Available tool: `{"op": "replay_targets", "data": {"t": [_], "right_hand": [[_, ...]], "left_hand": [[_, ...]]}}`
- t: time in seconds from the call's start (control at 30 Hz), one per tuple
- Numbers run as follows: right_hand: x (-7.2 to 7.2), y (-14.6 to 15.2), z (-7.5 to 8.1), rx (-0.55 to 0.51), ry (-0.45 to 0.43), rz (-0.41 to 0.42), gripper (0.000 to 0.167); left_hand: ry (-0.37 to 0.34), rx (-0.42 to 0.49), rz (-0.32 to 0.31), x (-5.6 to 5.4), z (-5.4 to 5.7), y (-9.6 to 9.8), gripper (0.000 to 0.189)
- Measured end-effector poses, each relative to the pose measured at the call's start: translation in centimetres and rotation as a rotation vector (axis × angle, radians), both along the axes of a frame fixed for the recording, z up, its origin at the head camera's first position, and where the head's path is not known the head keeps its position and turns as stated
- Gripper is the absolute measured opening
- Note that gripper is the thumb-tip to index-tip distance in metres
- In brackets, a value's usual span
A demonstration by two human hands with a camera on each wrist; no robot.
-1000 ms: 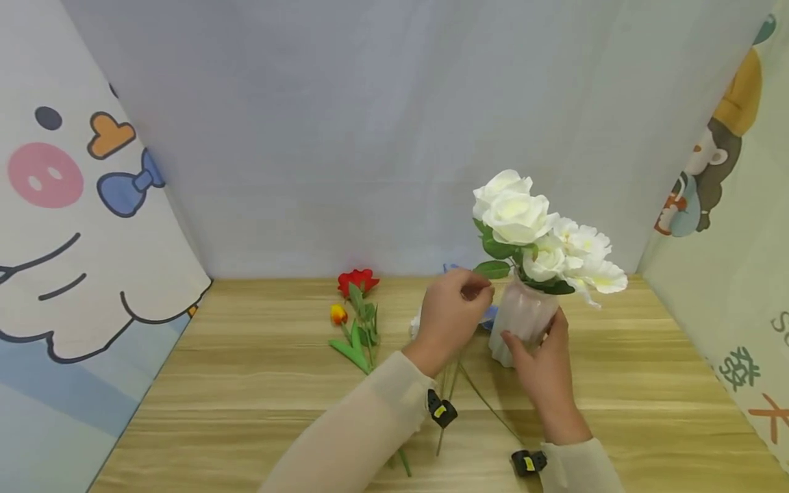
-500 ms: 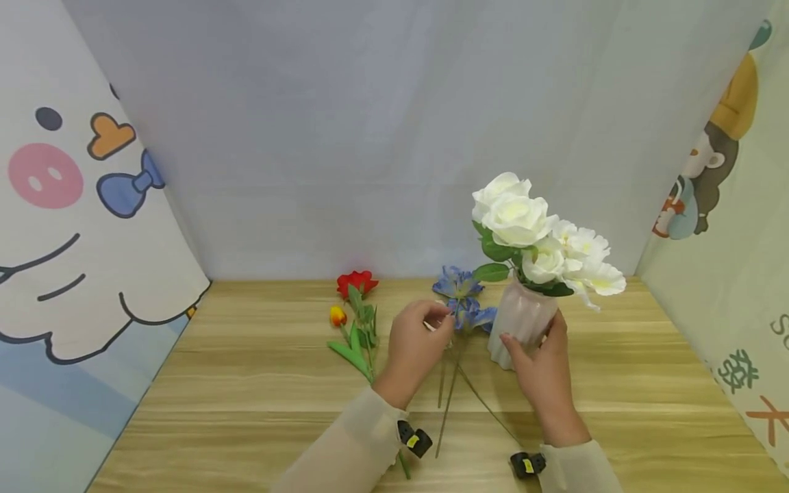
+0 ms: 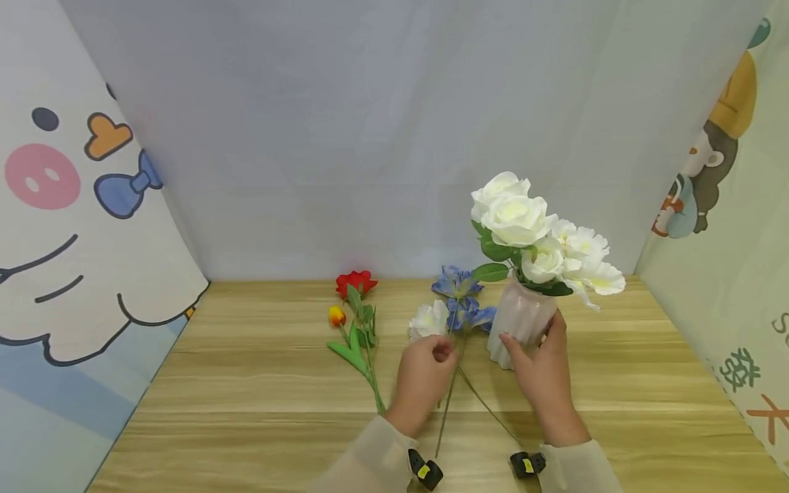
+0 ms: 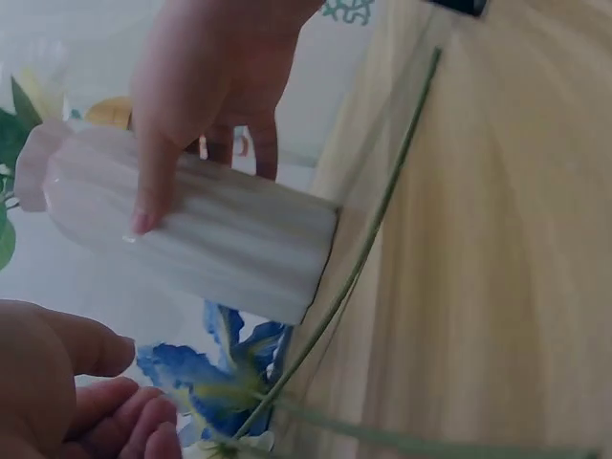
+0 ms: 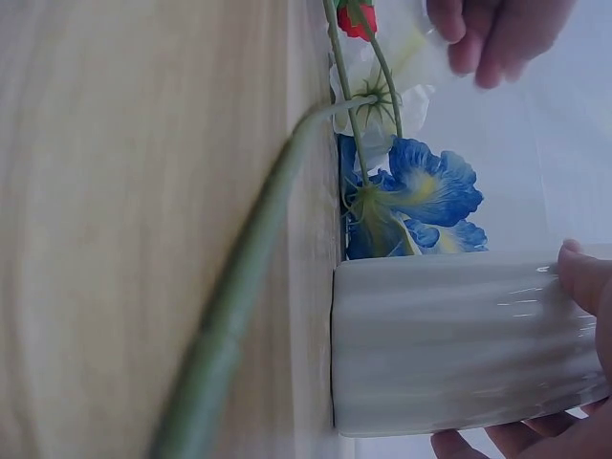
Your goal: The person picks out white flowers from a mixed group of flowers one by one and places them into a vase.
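Observation:
My right hand [image 3: 545,380] grips a pale ribbed vase [image 3: 520,325], thumb on its near side and fingers behind. The vase stands on the table and bears white roses [image 3: 516,218] and a ruffled white flower [image 3: 592,263]. My left hand [image 3: 424,378] hovers over flower stems, just in front of a loose white flower [image 3: 427,320]. In the left wrist view, its thumb and loosely bent fingers [image 4: 129,416] hold nothing. Blue flowers [image 3: 457,284] lie between the white flower and the vase, their thin stems reaching toward the front.
To the left on the wooden table [image 3: 259,383] lie a red flower [image 3: 356,283] and an orange-yellow tulip [image 3: 337,315] with green leaves. A grey cloth wall [image 3: 345,150] closes the back. Printed panels stand on both sides.
My left hand has drawn away from the vase's mouth, down and left toward the loose white flower, uncovering the blue flowers. The right hand and vase stay almost where they were.

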State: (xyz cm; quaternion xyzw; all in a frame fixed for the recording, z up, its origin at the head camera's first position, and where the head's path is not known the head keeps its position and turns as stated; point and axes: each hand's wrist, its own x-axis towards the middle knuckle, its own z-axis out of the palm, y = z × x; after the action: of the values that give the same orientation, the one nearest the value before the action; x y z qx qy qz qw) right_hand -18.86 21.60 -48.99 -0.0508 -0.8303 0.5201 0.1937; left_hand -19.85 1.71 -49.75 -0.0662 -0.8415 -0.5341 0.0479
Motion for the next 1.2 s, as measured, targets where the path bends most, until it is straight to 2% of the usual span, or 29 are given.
{"op": "replay_targets", "data": {"t": [0.1,0.2,0.37,0.57,0.7,0.77,0.97,1.07,1.2], "right_hand": [[0.0,0.0,0.0,0.003,0.005,-0.001,0.093],[0.0,0.0,0.1,0.002,0.016,-0.003,0.093],[0.0,-0.1,0.0,0.003,0.036,-0.007,0.092],[0.1,-0.1,-0.1,-0.005,0.043,-0.002,0.091],[0.2,0.0,0.0,-0.003,0.025,0.001,0.093],[0.2,0.1,0.1,-0.003,0.016,0.003,0.093],[0.1,-0.1,0.2,0.000,0.020,0.003,0.092],[0.1,-0.1,0.3,0.001,0.019,0.000,0.092],[0.1,-0.1,0.2,0.006,0.005,0.000,0.092]], "left_hand": [[-0.045,-0.017,-0.012,0.5,-0.3,0.5,0.024],[-0.064,-0.064,0.001,0.8,-0.4,0.9,0.025],[-0.009,-0.253,0.018,0.9,-0.8,1.0,0.011],[0.076,-0.503,0.000,0.6,-1.3,1.6,0.049],[0.101,-0.637,0.036,0.3,-1.1,2.3,0.047],[0.077,-0.687,0.031,0.1,-0.9,2.6,0.046],[0.008,-0.753,0.046,-0.7,-0.8,3.0,0.040],[-0.046,-0.742,0.049,-0.9,-0.7,2.9,0.037],[-0.133,-0.664,0.043,-1.0,-0.4,2.5,0.036]]}}
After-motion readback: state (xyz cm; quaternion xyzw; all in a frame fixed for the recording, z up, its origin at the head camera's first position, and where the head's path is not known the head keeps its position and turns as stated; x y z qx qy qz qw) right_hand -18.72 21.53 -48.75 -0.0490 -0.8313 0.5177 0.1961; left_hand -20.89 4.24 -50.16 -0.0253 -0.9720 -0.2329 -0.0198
